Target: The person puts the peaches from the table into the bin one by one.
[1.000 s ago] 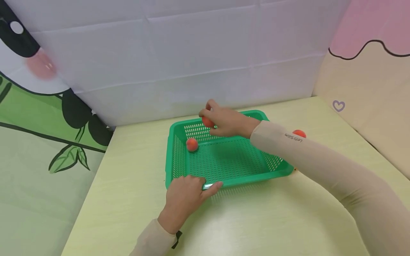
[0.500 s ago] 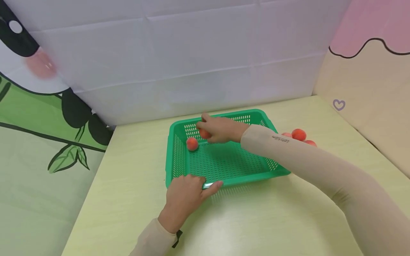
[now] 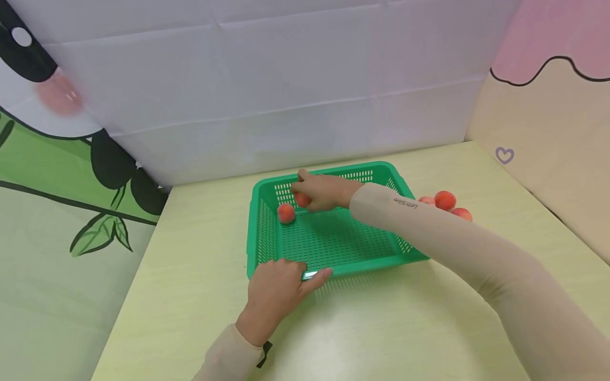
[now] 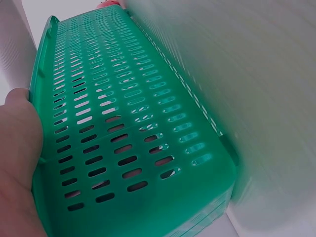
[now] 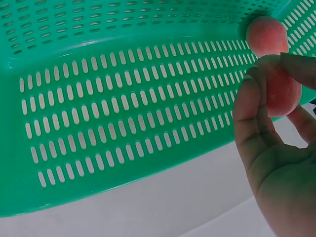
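A green plastic basket [image 3: 367,264] with slotted walls stands on the table. My left hand [image 3: 274,291] grips its near rim at the left, fingers over the edge and thumb lying along the front. In the left wrist view, that hand is beside the basket's slotted outer wall [image 4: 148,98]. My right hand [image 3: 325,191] reaches into the basket's back left part and holds a peach [image 3: 302,199] between fingers and thumb. Just left of it, another peach [image 3: 286,213] sits in the back left corner. In the right wrist view, the held peach [image 5: 282,91] overlaps the other peach [image 5: 266,37].
Several peaches [image 3: 445,200] are grouped on the table to the right of the basket, partly hidden by the right sleeve [image 3: 429,222]. A white cloth wall [image 3: 305,95] rises behind the table [image 3: 200,238], with printed panels at both sides.
My right hand has lowered the peach from above the back rim into the basket, moving slightly left. The sleeve's shift uncovers more peaches on the right. My left hand stays on the rim.
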`<state>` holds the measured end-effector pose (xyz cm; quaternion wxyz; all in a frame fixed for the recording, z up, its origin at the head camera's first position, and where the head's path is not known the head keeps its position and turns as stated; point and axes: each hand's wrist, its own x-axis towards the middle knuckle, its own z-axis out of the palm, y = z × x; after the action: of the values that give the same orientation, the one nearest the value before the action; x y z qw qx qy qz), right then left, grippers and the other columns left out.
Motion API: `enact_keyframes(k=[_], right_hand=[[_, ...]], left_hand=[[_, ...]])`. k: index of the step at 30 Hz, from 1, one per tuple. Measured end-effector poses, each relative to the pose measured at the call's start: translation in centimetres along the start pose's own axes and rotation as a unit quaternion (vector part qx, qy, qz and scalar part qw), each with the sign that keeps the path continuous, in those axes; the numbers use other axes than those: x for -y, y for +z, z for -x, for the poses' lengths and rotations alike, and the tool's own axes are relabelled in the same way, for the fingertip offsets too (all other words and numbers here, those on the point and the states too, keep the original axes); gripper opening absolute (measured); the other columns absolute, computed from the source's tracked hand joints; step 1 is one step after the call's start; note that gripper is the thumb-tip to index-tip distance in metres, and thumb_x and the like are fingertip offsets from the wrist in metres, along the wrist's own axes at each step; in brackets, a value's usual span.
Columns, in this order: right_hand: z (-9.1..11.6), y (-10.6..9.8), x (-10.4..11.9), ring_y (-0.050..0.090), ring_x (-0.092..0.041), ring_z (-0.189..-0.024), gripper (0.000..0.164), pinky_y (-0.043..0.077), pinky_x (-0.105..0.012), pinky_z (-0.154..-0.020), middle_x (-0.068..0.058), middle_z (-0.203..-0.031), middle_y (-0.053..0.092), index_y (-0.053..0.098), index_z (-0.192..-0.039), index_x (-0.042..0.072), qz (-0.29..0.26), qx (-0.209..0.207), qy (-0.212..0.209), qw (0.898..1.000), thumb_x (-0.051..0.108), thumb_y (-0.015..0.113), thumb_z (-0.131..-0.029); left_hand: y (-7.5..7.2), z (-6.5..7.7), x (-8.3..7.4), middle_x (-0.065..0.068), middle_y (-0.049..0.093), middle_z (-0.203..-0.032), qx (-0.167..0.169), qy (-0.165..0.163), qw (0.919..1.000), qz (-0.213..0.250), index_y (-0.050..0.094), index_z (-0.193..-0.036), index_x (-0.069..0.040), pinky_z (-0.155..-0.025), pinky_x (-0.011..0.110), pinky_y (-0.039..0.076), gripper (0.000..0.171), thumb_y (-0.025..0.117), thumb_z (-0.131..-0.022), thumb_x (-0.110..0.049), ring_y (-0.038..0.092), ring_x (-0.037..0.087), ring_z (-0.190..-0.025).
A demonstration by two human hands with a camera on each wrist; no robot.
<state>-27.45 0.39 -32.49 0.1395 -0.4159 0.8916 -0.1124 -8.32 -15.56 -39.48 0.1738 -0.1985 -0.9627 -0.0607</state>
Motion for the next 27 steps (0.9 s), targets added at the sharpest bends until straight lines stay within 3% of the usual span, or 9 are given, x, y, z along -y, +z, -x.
enact_keyframes(k=[8, 11, 16, 19, 27], right_hand=[[-1.1, 0.8, -0.3, 0.064, -0.026, -0.097, 0.054, 0.054, -0.033, -0.078, -0.019, -0.164, 0.031, 0.057, -0.151, 0.015, 0.016, 0.035, 0.033, 0.999, -0.001, 0.067, -0.101], [-1.4, 1.3, -0.5, 0.063, -0.026, -0.099, 0.051, 0.054, -0.033, -0.081, -0.020, -0.161, 0.035, 0.059, -0.148, 0.014, 0.026, 0.033, 0.024, 0.999, -0.001, 0.068, -0.100], [-1.7, 2.1, -0.8, 0.063, -0.036, -0.123, 0.044, 0.054, -0.044, -0.097, -0.025, -0.169, 0.030, 0.059, -0.148, 0.015, 0.040, 0.041, 0.024, 0.998, 0.004, 0.063, -0.105], [-1.8, 2.6, -0.7, 0.056, -0.040, -0.139, 0.047, 0.050, -0.051, -0.106, -0.024, -0.173, 0.024, 0.055, -0.153, 0.017, 0.049, 0.052, 0.034, 0.997, 0.004, 0.058, -0.108], [-2.2, 3.2, -0.7, 0.063, -0.036, -0.130, 0.048, 0.053, -0.047, -0.103, -0.020, -0.162, 0.044, 0.057, -0.151, 0.013, 0.126, 0.039, 0.013, 0.991, 0.011, 0.068, -0.104]], left_hand=[[-0.2, 0.0, 0.0, -0.011, 0.010, -0.053, -0.007, 0.005, 1.0000, 0.000, 0.029, -0.053, -0.022, -0.043, 0.022, 0.010, 0.073, 0.058, -0.099, -0.071, 0.009, 0.006, -0.045], [-0.3, 0.0, 0.0, -0.011, 0.011, -0.053, 0.000, 0.003, 1.0000, 0.006, 0.029, -0.053, -0.022, -0.043, 0.023, 0.010, 0.073, 0.056, -0.100, -0.072, 0.009, 0.006, -0.046], [-0.4, 0.0, -0.1, -0.011, 0.012, -0.052, 0.009, -0.002, 0.9999, 0.011, 0.032, -0.053, -0.021, -0.042, 0.023, 0.012, 0.073, 0.054, -0.101, -0.072, 0.013, 0.007, -0.043], [-0.4, 0.0, 0.0, -0.011, 0.014, -0.051, 0.007, 0.001, 0.9999, 0.009, 0.033, -0.052, -0.022, -0.041, 0.023, 0.014, 0.074, 0.051, -0.101, -0.074, 0.015, 0.007, -0.041], [-0.3, -0.1, 0.1, -0.012, 0.016, -0.050, 0.013, 0.002, 0.9999, 0.007, 0.033, -0.052, -0.023, -0.040, 0.024, 0.015, 0.074, 0.047, -0.101, -0.077, 0.017, 0.007, -0.040]])
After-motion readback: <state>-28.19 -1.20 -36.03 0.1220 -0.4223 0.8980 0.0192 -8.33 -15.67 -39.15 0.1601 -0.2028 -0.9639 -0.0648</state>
